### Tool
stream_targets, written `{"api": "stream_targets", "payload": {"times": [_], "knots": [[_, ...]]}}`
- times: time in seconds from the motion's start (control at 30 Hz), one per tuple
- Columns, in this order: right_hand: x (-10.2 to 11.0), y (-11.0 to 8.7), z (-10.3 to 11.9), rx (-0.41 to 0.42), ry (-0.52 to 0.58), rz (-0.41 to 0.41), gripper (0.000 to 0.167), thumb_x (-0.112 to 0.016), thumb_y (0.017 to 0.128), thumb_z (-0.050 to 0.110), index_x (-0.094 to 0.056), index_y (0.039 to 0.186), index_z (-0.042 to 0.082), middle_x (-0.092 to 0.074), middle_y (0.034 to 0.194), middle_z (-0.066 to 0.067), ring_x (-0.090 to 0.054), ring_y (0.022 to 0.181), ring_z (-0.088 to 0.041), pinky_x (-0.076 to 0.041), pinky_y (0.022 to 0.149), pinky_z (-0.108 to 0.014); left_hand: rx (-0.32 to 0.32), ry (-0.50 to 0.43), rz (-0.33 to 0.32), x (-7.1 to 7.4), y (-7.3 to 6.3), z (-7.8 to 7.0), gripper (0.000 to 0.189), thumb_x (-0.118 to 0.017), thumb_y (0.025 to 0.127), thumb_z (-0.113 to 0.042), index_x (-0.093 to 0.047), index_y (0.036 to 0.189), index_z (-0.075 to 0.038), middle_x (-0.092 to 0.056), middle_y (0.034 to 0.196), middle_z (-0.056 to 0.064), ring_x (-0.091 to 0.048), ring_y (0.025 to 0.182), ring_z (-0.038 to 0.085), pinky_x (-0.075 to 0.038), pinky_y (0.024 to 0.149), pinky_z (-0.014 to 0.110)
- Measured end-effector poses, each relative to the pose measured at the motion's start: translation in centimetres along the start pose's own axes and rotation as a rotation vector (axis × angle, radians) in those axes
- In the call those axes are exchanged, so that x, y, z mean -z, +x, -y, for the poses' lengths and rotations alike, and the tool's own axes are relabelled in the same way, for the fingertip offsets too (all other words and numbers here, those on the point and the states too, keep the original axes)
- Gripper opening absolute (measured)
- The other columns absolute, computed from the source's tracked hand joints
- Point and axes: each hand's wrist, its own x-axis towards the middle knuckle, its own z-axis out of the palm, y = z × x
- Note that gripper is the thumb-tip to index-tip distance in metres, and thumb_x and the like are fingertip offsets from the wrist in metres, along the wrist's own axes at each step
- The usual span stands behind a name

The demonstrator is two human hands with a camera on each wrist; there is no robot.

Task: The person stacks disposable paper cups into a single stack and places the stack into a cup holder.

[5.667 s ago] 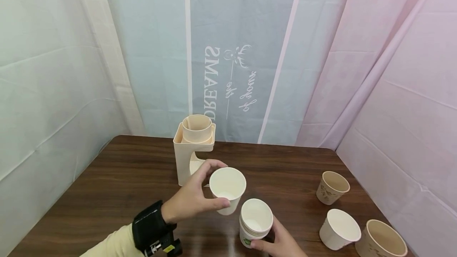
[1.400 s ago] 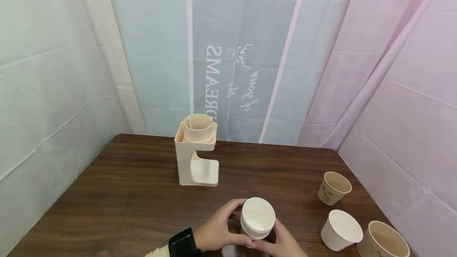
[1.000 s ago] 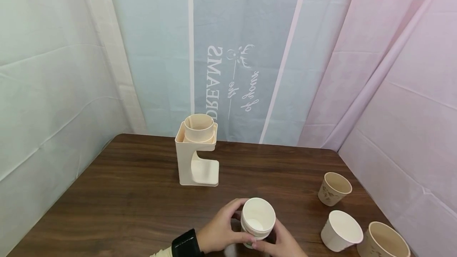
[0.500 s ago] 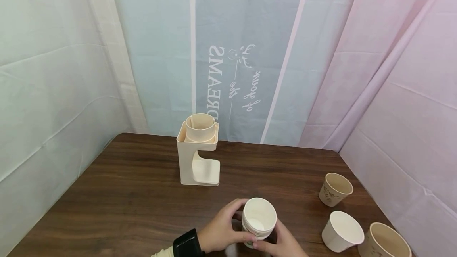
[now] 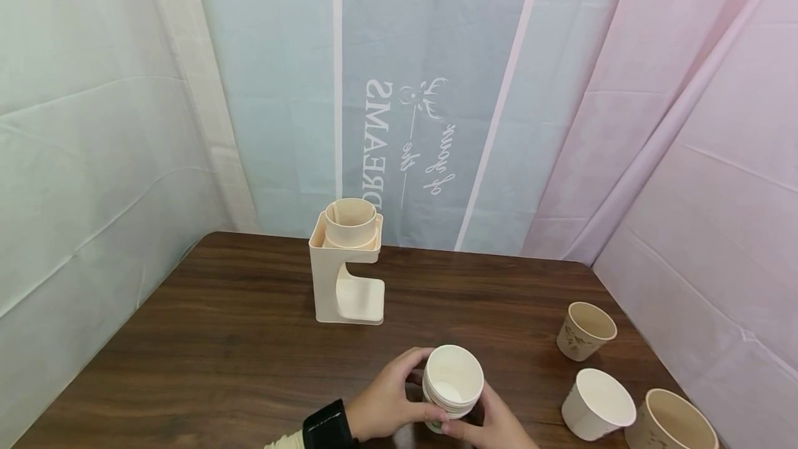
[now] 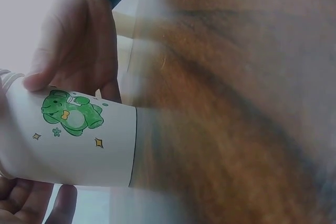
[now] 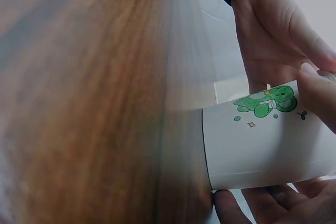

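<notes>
A stack of nested white paper cups [image 5: 453, 376] stands upright at the front middle of the brown table, mouths up. My left hand [image 5: 386, 400] grips it from the left, thumb in front and fingers reaching behind. From the right, my right hand [image 5: 492, 425] also holds the stack, its thumb near the other thumb at the front. Close up in the left wrist view, the outer paper cup [image 6: 79, 140] bears a green cartoon animal with small stars. The right wrist view shows the same print on the paper cup [image 7: 268, 140]. Some fingers are hidden behind the stack.
A cream cup dispenser [image 5: 324, 283] with a round tube [image 5: 350, 231] on top stands toward the back. At the right are a tan printed paper cup [image 5: 576, 341], a wider white paper cup [image 5: 589, 414] and a larger tan paper cup [image 5: 667, 428]. Curtains surround the table [image 5: 218, 338].
Earlier my left hand held a single white cup apart, near the dispenser. That cup is no longer seen separately, and both hands now hold the stack. Over the last second almost nothing moved.
</notes>
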Motion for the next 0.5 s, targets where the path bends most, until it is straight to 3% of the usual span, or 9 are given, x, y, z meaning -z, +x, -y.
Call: {"api": "stream_targets", "payload": {"times": [0.33, 0.4, 0.5], "knots": [[0.05, -0.2, 0.72, -0.152, -0.002, 0.003, 0.078, -0.076, 0.091, 0.013, -0.029, 0.146, -0.014, -0.047, 0.14, -0.033, -0.054, 0.118, 0.001, -0.048, 0.094, -0.02, 0.009, -0.009, -0.008, -0.09, -0.03, -0.01, 0.066, -0.087, 0.083, -0.016, -0.054, 0.14, -0.008, -0.061, 0.129, 0.004, -0.058, 0.116, 0.012, -0.052, 0.096, 0.028], [0.23, -0.31, 0.77, -0.182, -0.035, -0.001, 0.078, -0.077, 0.09, 0.016, -0.031, 0.146, -0.013, -0.048, 0.141, -0.031, -0.054, 0.122, -0.007, -0.048, 0.095, -0.022, 0.014, -0.009, -0.006, -0.1, -0.07, -0.03, 0.067, -0.087, 0.083, -0.017, -0.054, 0.14, -0.008, -0.061, 0.13, 0.004, -0.057, 0.116, 0.012, -0.052, 0.096, 0.028], [0.57, -0.67, 0.96, -0.215, -0.061, -0.017, 0.082, -0.077, 0.09, 0.016, -0.028, 0.149, -0.013, -0.046, 0.143, -0.034, -0.052, 0.13, -0.032, -0.05, 0.102, -0.043, 0.026, -0.01, 0.0, -0.1, -0.12, -0.04, 0.067, -0.087, 0.083, -0.018, -0.054, 0.141, -0.008, -0.06, 0.131, 0.003, -0.057, 0.117, 0.012, -0.052, 0.096, 0.028]]}}
